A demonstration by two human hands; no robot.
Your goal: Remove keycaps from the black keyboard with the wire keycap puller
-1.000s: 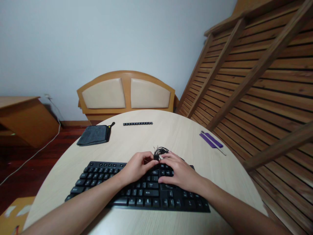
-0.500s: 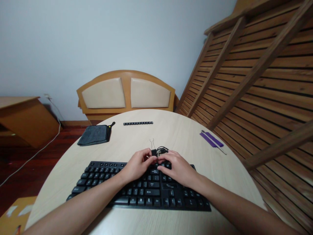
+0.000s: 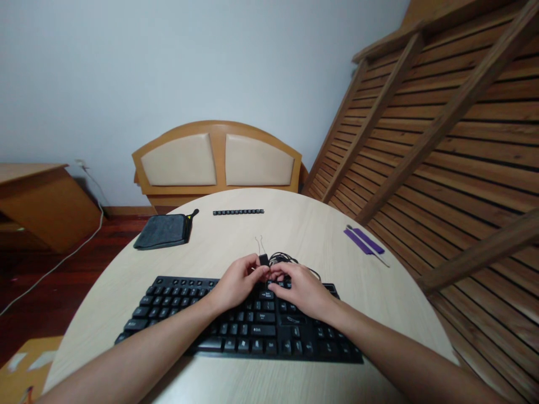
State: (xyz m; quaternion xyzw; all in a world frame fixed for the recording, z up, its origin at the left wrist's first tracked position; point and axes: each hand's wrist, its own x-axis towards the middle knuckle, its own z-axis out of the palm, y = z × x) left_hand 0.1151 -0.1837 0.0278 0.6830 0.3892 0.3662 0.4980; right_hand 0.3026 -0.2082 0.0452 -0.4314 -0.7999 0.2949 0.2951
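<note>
My left hand is closed around the black handle of a wire keycap puller, held over the upper part of the black keyboard. Two thin wire prongs stick up from that handle, away from me. Close against it, my right hand has its fingers bent in toward the puller's near end. Whatever lies between those fingertips is hidden. Behind the right hand lies a coiled black cable, at the keyboard's back edge.
A row of small black keycaps lies toward the back of the round table. At the left sits a dark grey zip pouch. A purple strip and a thin metal-handled brush lie at the right. Wooden slats lean beyond.
The puller has tilted slightly left and its prongs have shifted a little. My right hand has moved slightly left and down, showing more of the cable.
</note>
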